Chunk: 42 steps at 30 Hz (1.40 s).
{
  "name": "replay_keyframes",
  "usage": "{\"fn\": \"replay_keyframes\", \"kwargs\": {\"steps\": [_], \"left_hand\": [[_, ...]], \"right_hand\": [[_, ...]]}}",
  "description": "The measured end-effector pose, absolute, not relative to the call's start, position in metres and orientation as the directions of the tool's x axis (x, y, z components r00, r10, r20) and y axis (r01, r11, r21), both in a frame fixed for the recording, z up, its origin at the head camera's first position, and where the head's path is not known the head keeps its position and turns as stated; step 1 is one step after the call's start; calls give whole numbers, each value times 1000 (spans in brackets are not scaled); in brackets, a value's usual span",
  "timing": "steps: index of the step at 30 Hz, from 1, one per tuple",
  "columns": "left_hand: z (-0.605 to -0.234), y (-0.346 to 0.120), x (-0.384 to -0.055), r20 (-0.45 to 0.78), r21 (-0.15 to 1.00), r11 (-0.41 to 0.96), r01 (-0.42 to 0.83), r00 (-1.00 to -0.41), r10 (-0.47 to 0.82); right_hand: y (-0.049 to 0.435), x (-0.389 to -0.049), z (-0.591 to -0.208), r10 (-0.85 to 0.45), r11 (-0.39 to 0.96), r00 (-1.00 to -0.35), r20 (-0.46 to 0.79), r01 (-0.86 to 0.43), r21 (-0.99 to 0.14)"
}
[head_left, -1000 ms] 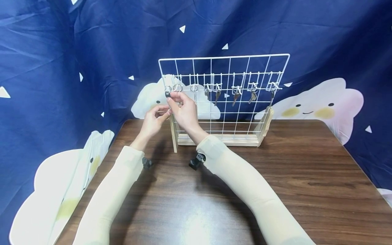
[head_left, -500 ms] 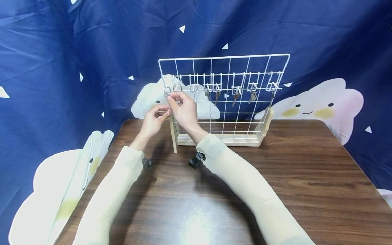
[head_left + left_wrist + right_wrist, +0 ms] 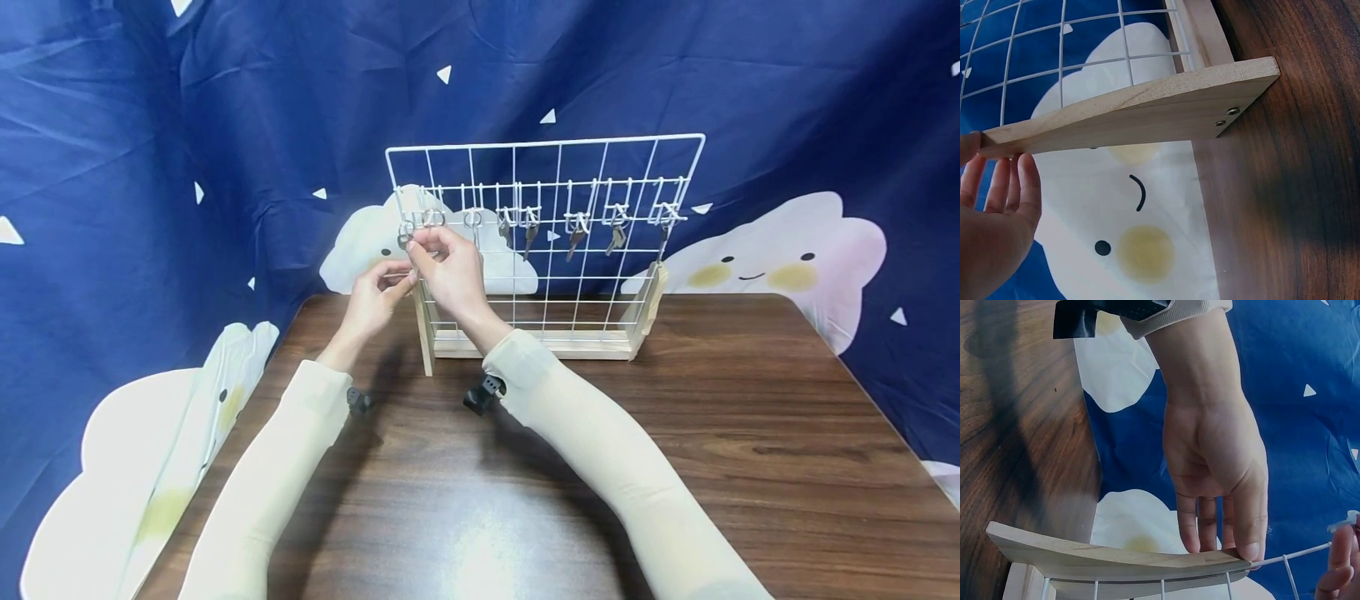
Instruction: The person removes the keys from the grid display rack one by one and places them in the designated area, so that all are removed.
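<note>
A white wire grid rack (image 3: pixel 552 279) with wooden side supports stands on the table. In the head view, my left hand (image 3: pixel 371 300) holds the top of the left wooden support (image 3: pixel 424 329); the left wrist view shows thumb and fingers pinching that support (image 3: pixel 1129 112). My right hand (image 3: pixel 453 275) is at the rack's left end, its fingertips pinching a small metal key ring (image 3: pixel 405 239) at the leftmost hook. Anything hanging below that ring is hidden by the fingers. In the right wrist view, the left hand (image 3: pixel 1216 462) grips the support, and right fingers (image 3: pixel 1338 556) show at the lower right corner.
Beside the right hand, another ring (image 3: pixel 433 217) hangs on a hook, then one more ring (image 3: pixel 472 218). Several keys hang farther right, among them a brassy key (image 3: pixel 616 239). A dark wooden table (image 3: pixel 675 467) lies below, with a blue cloud-print curtain (image 3: pixel 300 100) behind.
The pinched ring has shifted slightly left and down and turned; the dark piece seen at the fingertips earlier now shows as silvery ring outlines. The left hand keeps its hold on the support.
</note>
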<state>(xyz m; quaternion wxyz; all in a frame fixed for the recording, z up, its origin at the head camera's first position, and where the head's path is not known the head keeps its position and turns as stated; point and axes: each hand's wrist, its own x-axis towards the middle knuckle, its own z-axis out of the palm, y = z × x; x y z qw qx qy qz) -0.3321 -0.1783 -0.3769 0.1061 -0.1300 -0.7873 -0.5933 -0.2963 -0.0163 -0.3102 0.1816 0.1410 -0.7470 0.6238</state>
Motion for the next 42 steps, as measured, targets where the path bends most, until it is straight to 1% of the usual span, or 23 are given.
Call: {"fn": "replay_keyframes", "kwargs": {"steps": [12,22,28,34,37,42], "left_hand": [[-377,-177,-332,321,914,237,328,-945,67],[-371,-176,-328,290,923,239,300,-954,77],[-354,-172,-310,289,913,274,302,-953,86],[-351,-171,-306,291,922,240,304,-953,90],[-352,-172,-307,303,916,246,318,-948,98],[-355,-172,-310,316,908,254,334,-942,110]], "right_hand": [[-16,-293,-306,16,148,-879,476,-469,-871],[-13,-286,-309,-23,109,-884,467,-466,-878],[-6,-280,-314,-47,96,-892,449,-452,-887],[5,-274,-320,-69,96,-900,430,-435,-895],[10,-271,-325,-81,101,-910,408,-414,-905],[18,-268,-334,-102,154,-925,365,-377,-913]]}}
